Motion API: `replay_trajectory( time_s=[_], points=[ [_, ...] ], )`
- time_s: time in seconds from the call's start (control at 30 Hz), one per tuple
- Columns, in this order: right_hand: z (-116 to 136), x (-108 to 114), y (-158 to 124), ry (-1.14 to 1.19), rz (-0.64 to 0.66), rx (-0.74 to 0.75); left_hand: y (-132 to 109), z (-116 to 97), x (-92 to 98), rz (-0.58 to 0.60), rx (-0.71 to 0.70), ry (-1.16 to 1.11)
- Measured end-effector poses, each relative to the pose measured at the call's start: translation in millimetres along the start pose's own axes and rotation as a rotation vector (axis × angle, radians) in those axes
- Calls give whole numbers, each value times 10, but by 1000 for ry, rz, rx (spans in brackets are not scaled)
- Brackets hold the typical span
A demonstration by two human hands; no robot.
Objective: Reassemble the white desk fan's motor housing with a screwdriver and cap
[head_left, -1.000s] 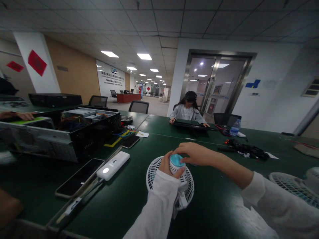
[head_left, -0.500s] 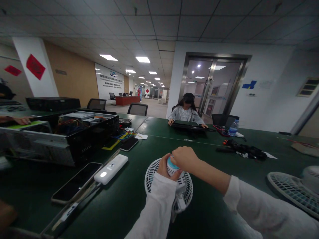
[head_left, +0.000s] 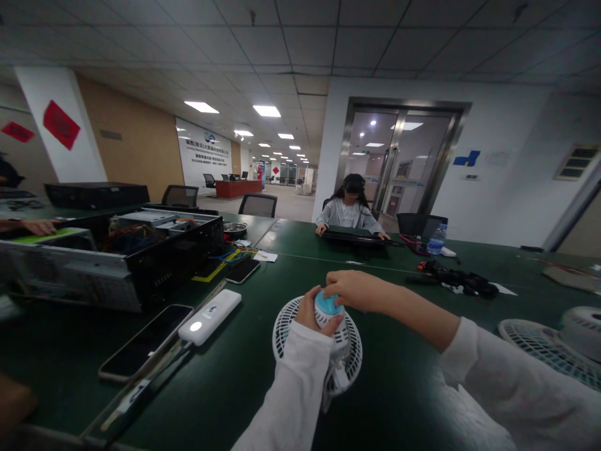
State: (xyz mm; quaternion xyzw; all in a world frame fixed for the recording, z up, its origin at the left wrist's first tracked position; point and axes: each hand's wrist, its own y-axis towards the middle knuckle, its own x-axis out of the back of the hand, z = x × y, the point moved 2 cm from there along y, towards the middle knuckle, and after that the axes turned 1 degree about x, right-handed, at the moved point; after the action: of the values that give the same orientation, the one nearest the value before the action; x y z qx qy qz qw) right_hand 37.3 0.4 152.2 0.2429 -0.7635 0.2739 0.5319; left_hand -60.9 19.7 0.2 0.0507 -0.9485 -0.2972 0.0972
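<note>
A white electric fan (head_left: 283, 327) lies on the green table in front of me, its round slatted grille down and its motor housing up. My left hand (head_left: 307, 311) is wrapped around that housing, thumb on the near side and fingers on the far left. On top of the housing is a light-blue round cap (head_left: 327, 305). The fingers of my right hand (head_left: 357, 289) are closed at the cap's far right edge, with the fingertips on it. The underside of the fan is hidden.
To the left stand an opened computer case (head_left: 183, 250), phones (head_left: 145, 341) and a white power bank (head_left: 211, 316) with a cable. Another fan (head_left: 554, 344) lies at the right. Across the table a person (head_left: 350, 213) holds a black panel (head_left: 361, 238); a water bottle (head_left: 437, 240) stands beyond.
My right hand has shifted from over the cap to its right edge, its wrist lower and turned, uncovering more of the blue cap. My left hand keeps its hold on the fan.
</note>
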Motion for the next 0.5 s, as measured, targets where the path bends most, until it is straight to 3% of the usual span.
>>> replay_trajectory(
  time_s=[0.17, 0.5],
  points=[
    [104, 41, 78, -57, 32, -22, 1, 0, -4, -4, -11, -11],
    [303, -35, 173, -35, 45, -315, 15, 10, 5, 0, -59, -22]
  ],
)
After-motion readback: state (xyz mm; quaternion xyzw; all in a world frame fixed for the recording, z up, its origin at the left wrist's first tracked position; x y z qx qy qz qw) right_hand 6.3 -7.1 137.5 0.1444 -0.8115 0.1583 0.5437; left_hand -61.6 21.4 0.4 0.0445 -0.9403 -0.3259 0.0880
